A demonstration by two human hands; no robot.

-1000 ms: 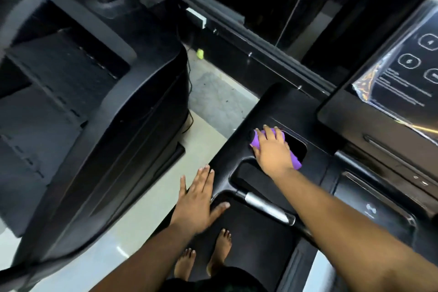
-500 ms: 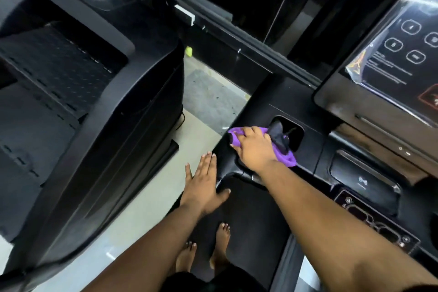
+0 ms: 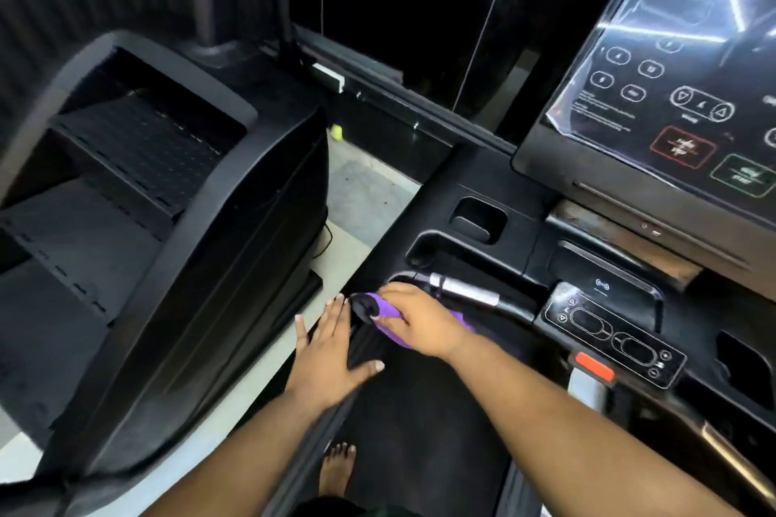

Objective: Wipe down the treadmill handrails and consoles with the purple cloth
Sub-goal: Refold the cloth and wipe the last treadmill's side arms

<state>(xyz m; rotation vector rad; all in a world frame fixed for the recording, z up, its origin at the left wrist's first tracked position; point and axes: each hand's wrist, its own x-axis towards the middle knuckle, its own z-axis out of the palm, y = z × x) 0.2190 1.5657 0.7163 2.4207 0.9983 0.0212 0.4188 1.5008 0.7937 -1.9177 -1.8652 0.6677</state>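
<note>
One view only, from the head camera, so I read everything from it. Low in the middle of the frame my right hand [image 3: 413, 321] grips the purple cloth [image 3: 388, 317], fingers curled down and clamped over it, pressing it onto the left end of the treadmill handrail [image 3: 470, 292], where the black bar bends beside its silver sleeve. My left hand [image 3: 331, 353] lies just to the left of it, fingers straight and spread, flat on the black side rail [image 3: 363, 350], touching it but holding nothing.

I judge the step in hand to be wiping this handrail end; the console [image 3: 655, 97] at upper right and the small control panel [image 3: 613, 338] at lower right look still to do. The next move, I think, calls for dragging the wrapped cloth along the bar toward the right of the frame, keeping the grip closed.

The cloth is bunched into a short roll; its long axis runs from upper left to lower right, roughly along the bar, with its exposed end pointing upper left.
</note>
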